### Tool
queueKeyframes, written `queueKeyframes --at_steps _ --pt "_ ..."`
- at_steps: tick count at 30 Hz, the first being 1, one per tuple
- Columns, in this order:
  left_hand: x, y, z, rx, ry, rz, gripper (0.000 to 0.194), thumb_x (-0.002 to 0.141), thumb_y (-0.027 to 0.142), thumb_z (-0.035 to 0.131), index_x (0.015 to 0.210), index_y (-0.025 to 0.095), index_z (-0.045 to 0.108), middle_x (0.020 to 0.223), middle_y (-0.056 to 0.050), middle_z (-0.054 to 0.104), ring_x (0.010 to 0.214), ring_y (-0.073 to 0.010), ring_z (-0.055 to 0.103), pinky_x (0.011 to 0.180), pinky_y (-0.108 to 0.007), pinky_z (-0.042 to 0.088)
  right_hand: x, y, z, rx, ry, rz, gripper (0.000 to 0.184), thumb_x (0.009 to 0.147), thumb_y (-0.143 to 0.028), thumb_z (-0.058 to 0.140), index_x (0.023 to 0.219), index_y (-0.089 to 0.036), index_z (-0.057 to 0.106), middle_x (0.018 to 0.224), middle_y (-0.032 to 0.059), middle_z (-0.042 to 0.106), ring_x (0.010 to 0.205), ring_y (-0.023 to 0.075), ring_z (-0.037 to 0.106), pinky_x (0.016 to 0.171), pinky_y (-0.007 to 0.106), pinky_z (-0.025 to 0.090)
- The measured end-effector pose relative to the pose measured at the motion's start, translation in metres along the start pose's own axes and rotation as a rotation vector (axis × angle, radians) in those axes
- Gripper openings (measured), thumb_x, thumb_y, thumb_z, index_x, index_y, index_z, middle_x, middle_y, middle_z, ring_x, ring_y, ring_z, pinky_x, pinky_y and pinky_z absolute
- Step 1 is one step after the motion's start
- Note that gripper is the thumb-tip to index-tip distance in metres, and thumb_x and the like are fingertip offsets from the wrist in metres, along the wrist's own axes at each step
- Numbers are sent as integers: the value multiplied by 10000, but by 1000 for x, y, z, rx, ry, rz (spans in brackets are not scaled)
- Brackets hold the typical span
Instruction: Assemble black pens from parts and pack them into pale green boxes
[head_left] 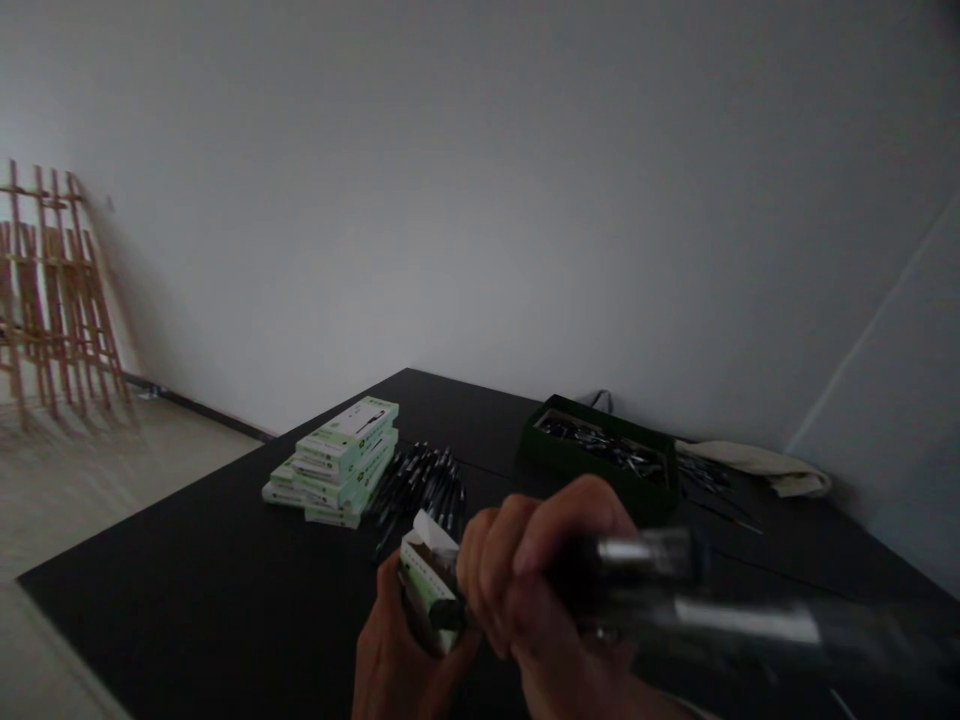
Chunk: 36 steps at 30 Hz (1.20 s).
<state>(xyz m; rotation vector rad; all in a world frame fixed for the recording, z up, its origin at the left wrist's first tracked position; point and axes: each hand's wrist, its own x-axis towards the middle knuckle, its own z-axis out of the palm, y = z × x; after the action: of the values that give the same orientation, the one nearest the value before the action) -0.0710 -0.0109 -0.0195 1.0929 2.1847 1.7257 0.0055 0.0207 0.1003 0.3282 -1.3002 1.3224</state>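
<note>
In my left hand (397, 650) is a small green-and-white pen box (424, 580), tilted, with its end flap raised. My right hand (544, 570) is closed around dark pens (742, 620) with clear or silvery sections, whose ends stick out to the right and are blurred. The fingers of this hand touch or nearly touch the box's open end; whether a pen tip is inside cannot be made out. Just beyond the box lies a loose pile of black pens (420, 485). Left of that pile, similar green-and-white pen boxes (345, 450) are stacked flat.
A dark green open box (600, 480) filled with pens stands at the back of the black table (210, 580). To its right lie more pens (705, 475) and a pale cloth (757, 460). Wooden frames (52, 290) lean against the wall at far left.
</note>
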Motion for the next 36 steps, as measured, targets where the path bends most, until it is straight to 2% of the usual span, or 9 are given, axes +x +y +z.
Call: queueKeyframes --at_steps 2,5,9,12,25,30,36 --pt "0 1 -1 -34 -37 -31 569 625 516 604 1096 240 446 885 -53 689 772 -271 684 680 -368 537 4 4 6 68 72 90 89 875 -232 591 814 -248 528 567 -85 410 414 49 311 404 173 291" --pt "0 1 -3 -55 -76 -68 603 607 505 634 1107 240 424 883 -49 673 763 -271 674 693 -380 524 14 18 3 102 141 168 139 882 -241 581 786 -227 481 527 -99 375 381 41 283 369 158 252" --pt "0 1 -3 -46 -95 -78 612 606 491 649 1113 242 413 954 -64 644 872 -296 647 754 -411 498 31 35 -13 83 283 188 171 844 -255 624 792 -212 467 501 -109 365 377 36 270 374 163 251" --pt "0 1 -3 -37 -110 -81 624 614 469 649 1138 235 403 994 -75 624 927 -307 622 805 -438 477 41 39 -21 91 336 168 183 825 -248 640 785 -211 465 505 -109 373 382 34 275 379 165 254" --pt "2 -3 -4 -19 -175 -63 635 633 436 664 1168 223 395 1049 -83 618 977 -303 603 838 -453 468 41 40 -23 -8 286 167 194 823 -227 653 772 -212 466 500 -107 391 396 39 312 410 187 277" --pt "1 -4 -4 -9 -147 -64 666 623 457 666 1182 212 399 1046 -99 620 968 -323 606 824 -474 474 45 39 -26 -57 312 127 203 830 -235 642 766 -214 450 516 -106 369 414 43 306 410 192 279" --pt "0 1 -4 -18 -118 -43 617 626 418 669 1151 217 417 1018 -86 619 960 -319 605 826 -464 473 37 37 -19 -119 269 141 179 821 -245 655 792 -212 481 524 -102 407 392 43 338 383 193 284"
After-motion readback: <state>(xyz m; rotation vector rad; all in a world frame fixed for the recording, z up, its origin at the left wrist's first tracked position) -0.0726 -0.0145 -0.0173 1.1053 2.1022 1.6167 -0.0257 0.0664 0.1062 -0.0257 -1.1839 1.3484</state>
